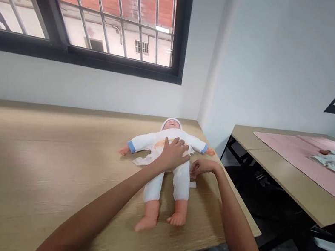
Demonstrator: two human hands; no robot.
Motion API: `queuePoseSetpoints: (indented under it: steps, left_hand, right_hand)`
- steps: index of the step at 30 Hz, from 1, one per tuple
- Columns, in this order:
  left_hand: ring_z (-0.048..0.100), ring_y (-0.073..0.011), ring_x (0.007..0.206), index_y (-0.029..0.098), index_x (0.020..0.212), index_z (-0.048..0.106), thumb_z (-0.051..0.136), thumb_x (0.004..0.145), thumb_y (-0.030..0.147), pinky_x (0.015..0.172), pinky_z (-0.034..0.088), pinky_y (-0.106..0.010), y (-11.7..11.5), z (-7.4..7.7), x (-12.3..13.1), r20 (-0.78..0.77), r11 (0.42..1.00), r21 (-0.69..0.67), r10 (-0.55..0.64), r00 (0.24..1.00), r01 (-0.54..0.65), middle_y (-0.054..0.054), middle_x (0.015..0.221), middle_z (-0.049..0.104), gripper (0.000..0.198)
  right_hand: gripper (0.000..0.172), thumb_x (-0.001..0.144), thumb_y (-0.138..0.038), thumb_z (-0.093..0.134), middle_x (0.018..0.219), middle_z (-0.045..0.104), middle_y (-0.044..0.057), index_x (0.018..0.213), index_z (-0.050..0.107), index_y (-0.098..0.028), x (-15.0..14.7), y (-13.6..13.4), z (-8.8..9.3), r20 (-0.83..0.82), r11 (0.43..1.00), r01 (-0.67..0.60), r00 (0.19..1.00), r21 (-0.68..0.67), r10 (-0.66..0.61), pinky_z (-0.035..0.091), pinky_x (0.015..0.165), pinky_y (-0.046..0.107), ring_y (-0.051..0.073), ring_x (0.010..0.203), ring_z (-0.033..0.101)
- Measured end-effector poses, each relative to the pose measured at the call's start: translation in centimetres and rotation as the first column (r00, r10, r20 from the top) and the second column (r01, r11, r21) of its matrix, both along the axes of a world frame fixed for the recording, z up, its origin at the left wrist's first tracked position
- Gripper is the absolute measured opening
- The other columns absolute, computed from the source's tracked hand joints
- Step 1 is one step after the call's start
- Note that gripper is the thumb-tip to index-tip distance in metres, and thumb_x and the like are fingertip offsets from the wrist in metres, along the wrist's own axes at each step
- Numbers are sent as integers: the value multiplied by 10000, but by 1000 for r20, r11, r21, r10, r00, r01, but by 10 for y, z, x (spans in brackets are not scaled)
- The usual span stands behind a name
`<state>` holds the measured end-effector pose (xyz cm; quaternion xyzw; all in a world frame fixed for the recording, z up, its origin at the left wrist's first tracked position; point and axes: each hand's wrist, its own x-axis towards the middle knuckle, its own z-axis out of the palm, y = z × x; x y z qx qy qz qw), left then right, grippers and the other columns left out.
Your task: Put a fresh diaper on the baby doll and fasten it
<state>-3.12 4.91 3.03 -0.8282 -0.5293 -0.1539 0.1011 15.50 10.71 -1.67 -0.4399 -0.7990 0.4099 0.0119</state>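
**Bare forearms [104, 192] reach across a baby doll on the bench**

Left hand [175, 155] is pressed on the belly of the baby doll [152, 140], fingers spread and open, nothing gripped. The doll is laid on its back on the bench [35, 154]. Right hand [204, 166] is held half-curled at the doll's hip, beside a crumpled white diaper [143, 161]; whether anything is pinched cannot be told.
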Motion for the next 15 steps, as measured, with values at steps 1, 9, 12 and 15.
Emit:
queuePoseSetpoints:
  steps: [1,9,12,15]
  left_hand:
    - [457,-299,1213,219,1013,623,508,887,344,1032,259,-692,1,-1,0,0,1000,5,-5,1000,5,-95,1185,607,212]
    - [464,-306,1198,211,1005,625,517,872,364,1024,249,-706,6,-5,-3,19,1000,7,-21,1000,21,-98,1156,618,230]
    - [471,-304,1190,213,994,626,505,873,362,1025,244,-709,7,-6,-3,36,1000,6,-25,999,24,-96,1140,622,227]
    - [477,-305,1181,214,982,629,493,878,359,1031,239,-703,8,-10,-3,43,999,37,-22,999,20,-92,1124,625,225]
  right_hand:
    - [89,578,-206,729,606,649,-14,651,710,-159,-5,-1,-1,5,999,17,1000,44,-17,381,561,207,114,601,550]
    - [136,772,-242,578,634,591,3,678,597,-146,1,3,-3,-356,922,388,861,-1,-363,454,540,214,99,572,537]
    - [146,755,-231,638,608,561,-2,668,549,-154,6,4,-4,-476,860,468,720,-203,-504,537,591,259,104,562,549]
    - [170,726,-230,687,566,542,-21,672,542,-158,7,8,-10,-526,849,506,685,-156,-504,521,571,232,93,538,533]
